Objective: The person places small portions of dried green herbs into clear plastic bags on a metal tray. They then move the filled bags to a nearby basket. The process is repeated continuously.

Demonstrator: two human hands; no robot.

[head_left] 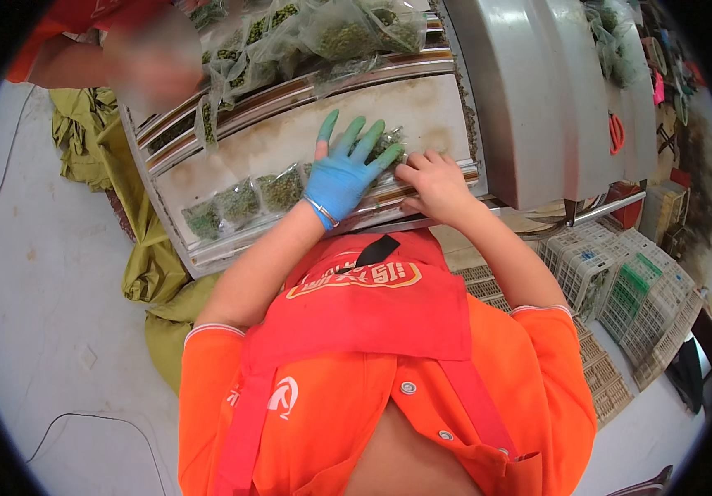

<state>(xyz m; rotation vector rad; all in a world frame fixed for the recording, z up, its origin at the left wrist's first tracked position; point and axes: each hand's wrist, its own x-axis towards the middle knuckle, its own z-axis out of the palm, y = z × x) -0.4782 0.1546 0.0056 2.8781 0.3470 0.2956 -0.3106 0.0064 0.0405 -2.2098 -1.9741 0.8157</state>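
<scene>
My left hand (346,169), in a blue glove with green-stained fingers, lies palm down with fingers spread over a clear bag of green contents (389,142). Beside it, my bare right hand (436,183) has bent fingers closed at the right edge of that bag; its fingertips are partly hidden. Left of the gloved hand, more clear bags of green pieces (237,201) lie in a row along the near sealing strip of a pale machine bed (290,135).
Beyond the bed, more filled bags (343,37) lie on a second strip. A big metal lid (538,99) stands at right. A co-worker's arm (75,62) reaches in at far left. Yellow-green sacks (153,248) lie left; white plastic crates (645,289) stand right.
</scene>
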